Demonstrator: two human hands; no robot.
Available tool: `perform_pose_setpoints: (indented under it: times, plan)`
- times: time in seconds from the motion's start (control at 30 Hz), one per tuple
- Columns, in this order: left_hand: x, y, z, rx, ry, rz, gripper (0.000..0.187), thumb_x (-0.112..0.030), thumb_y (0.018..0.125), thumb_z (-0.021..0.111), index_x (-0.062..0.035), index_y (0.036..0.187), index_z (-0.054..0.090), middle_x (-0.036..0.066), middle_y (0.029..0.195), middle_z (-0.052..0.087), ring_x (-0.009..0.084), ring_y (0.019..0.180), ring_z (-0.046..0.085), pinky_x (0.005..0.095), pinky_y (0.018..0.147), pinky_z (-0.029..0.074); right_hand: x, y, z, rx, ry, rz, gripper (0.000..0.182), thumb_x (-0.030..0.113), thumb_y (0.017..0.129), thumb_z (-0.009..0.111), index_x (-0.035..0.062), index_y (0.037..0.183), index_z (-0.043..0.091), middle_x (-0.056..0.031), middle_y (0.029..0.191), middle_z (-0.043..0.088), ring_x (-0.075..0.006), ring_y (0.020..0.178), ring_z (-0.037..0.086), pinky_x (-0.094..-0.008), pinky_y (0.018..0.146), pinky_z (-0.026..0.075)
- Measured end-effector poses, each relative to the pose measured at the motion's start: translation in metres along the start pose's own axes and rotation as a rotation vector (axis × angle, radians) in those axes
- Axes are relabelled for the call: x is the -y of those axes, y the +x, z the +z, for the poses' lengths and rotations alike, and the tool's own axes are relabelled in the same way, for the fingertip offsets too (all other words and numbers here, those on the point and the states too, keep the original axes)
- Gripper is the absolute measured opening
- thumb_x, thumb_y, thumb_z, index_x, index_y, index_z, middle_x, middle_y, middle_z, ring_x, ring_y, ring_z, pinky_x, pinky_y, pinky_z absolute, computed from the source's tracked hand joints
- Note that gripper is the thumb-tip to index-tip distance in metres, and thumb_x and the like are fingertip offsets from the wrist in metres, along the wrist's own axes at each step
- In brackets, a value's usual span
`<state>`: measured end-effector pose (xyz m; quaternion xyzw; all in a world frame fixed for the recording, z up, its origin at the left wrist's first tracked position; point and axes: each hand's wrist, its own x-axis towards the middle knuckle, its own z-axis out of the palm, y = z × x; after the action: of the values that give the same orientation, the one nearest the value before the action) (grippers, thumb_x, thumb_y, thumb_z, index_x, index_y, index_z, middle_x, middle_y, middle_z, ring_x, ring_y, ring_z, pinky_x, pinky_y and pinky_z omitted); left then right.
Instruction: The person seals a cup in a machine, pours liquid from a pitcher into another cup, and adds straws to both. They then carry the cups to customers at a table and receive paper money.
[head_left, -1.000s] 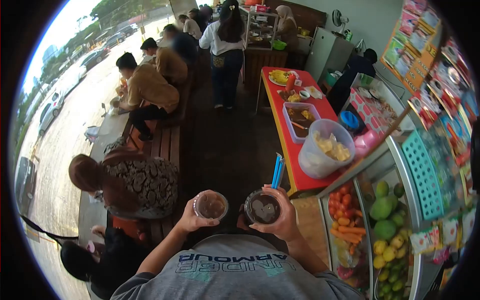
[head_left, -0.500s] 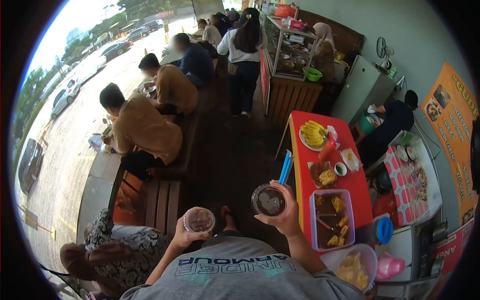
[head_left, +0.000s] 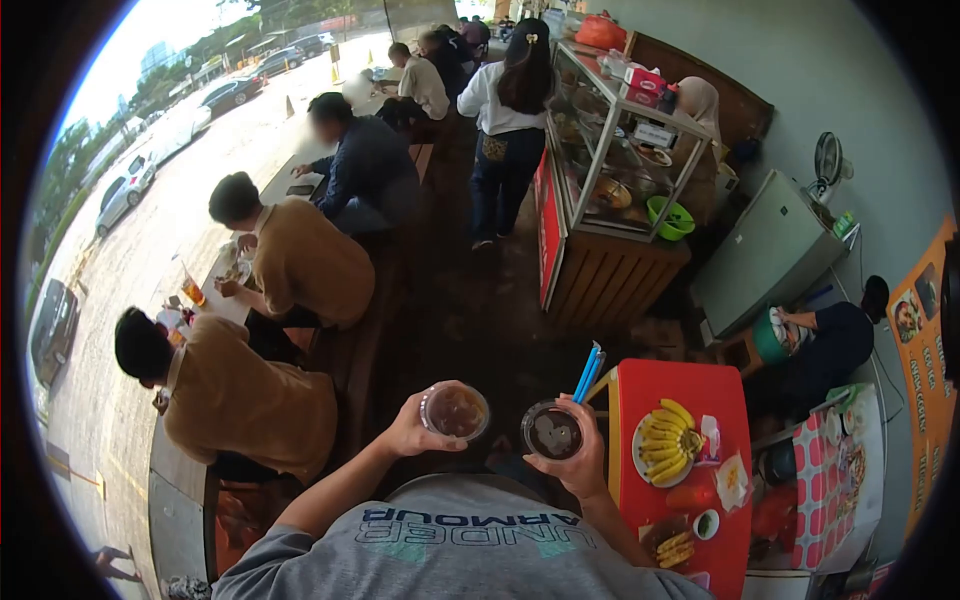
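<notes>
My left hand is wrapped round a clear plastic cup of brown drink with ice. Another clear cup, holding a darker drink, is in my right hand. Two blue straws stick up between that hand's fingers, beside the cup. Both cups are upright in front of my grey shirt, some distance apart from each other.
At the right is a red table with bananas on a plate. A glass food case stands ahead. Seated people line the bench at the left; a person stands in the aisle.
The red table, food case and seated people have shifted nearer and lower in view. My left hand has risen with its cup. The person in the aisle remains ahead.
</notes>
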<state>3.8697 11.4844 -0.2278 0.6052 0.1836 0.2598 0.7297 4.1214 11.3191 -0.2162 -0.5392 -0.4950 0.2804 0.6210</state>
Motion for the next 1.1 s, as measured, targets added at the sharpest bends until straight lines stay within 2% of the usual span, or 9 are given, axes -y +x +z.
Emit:
perform_pose_setpoints:
  times: [0.17,0.33,0.4,0.5,0.7,0.8,0.93,0.97,1.1]
  plan:
    - [0.014,0.175,-0.1,-0.044,-0.041,0.027,0.083,-0.009,0.066,0.094,-0.0015,0.138,0.054,0.008,0.124,0.065,0.0188,0.117,0.063,0.0355,0.104,0.05,-0.077,0.208,-0.005,0.057,-0.044,-0.077,0.091,0.015,0.059,0.1,-0.0044,0.134,0.053,-0.0139,0.139,0.046,-0.0246,0.125,0.058,-0.0388,0.11,0.049]
    - [-0.014,0.319,-0.194,-0.171,-0.042,-0.041,0.079,-0.008,0.066,0.094,-0.002,0.135,0.056,0.008,0.123,0.066,0.0183,0.115,0.063,0.0353,0.103,0.05,-0.124,0.436,0.001,0.195,-0.045,-0.136,0.093,0.015,0.058,0.1,-0.0039,0.136,0.051,-0.0131,0.138,0.046,-0.0248,0.127,0.056,-0.0402,0.111,0.047]
    - [-0.024,0.369,-0.24,-0.197,0.03,-0.038,0.079,-0.009,0.065,0.094,-0.0023,0.135,0.057,0.008,0.123,0.066,0.0183,0.115,0.063,0.0356,0.104,0.05,-0.146,0.524,0.011,0.25,0.075,-0.116,0.097,0.015,0.057,0.1,-0.0032,0.137,0.05,-0.0133,0.139,0.046,-0.0244,0.127,0.056,-0.0401,0.111,0.047]
    - [-0.036,0.455,-0.314,-0.227,-0.021,-0.024,0.082,-0.011,0.062,0.096,-0.0016,0.134,0.057,0.009,0.123,0.066,0.0193,0.114,0.065,0.0364,0.102,0.052,-0.178,0.654,0.034,0.264,0.153,-0.102,0.092,0.015,0.055,0.1,-0.0019,0.133,0.053,-0.0151,0.141,0.045,-0.0235,0.129,0.054,-0.0379,0.111,0.045]
    - [-0.052,0.656,-0.473,-0.282,-0.02,0.029,0.084,-0.013,0.06,0.097,-0.001,0.132,0.057,0.01,0.121,0.067,0.0198,0.113,0.066,0.0371,0.102,0.054,-0.278,0.896,0.08,0.219,0.112,-0.151,0.095,0.015,0.055,0.1,-0.0001,0.136,0.052,-0.0141,0.14,0.045,-0.0237,0.13,0.053,-0.0386,0.112,0.045]
    - [-0.078,0.77,-0.554,-0.176,0.093,0.051,0.085,-0.012,0.06,0.097,-0.0016,0.134,0.057,0.009,0.122,0.067,0.0212,0.114,0.066,0.0387,0.107,0.05,-0.314,1.013,0.097,0.179,0.119,-0.145,0.096,0.014,0.055,0.099,0.0006,0.137,0.052,-0.0134,0.14,0.045,-0.0235,0.129,0.053,-0.0382,0.111,0.046]
    - [-0.099,0.917,-0.642,-0.007,-0.057,-0.015,0.09,-0.013,0.059,0.098,-0.0018,0.138,0.056,0.011,0.125,0.067,0.0224,0.118,0.064,0.0397,0.108,0.049,-0.341,1.158,0.108,0.149,0.158,-0.103,0.096,0.015,0.055,0.099,0.0011,0.138,0.052,-0.0121,0.14,0.045,-0.0233,0.128,0.053,-0.0376,0.111,0.046]
    - [-0.096,0.955,-0.667,0.083,-0.053,-0.03,0.089,-0.013,0.059,0.098,-0.0011,0.137,0.057,0.014,0.134,0.063,0.0247,0.124,0.061,0.0411,0.111,0.046,-0.351,1.195,0.111,0.14,0.161,-0.098,0.096,0.015,0.055,0.099,0.0011,0.138,0.052,-0.0121,0.14,0.045,-0.0233,0.128,0.053,-0.0376,0.111,0.046]
    - [-0.114,1.112,-0.724,0.263,-0.002,-0.007,0.087,-0.02,0.057,0.098,0.0006,0.132,0.06,0.015,0.138,0.06,0.0229,0.123,0.06,0.0373,0.108,0.045,-0.396,1.347,0.115,0.151,0.063,-0.17,0.097,0.015,0.056,0.1,0.0007,0.138,0.052,-0.0126,0.142,0.045,-0.0242,0.128,0.054,-0.0381,0.111,0.046]
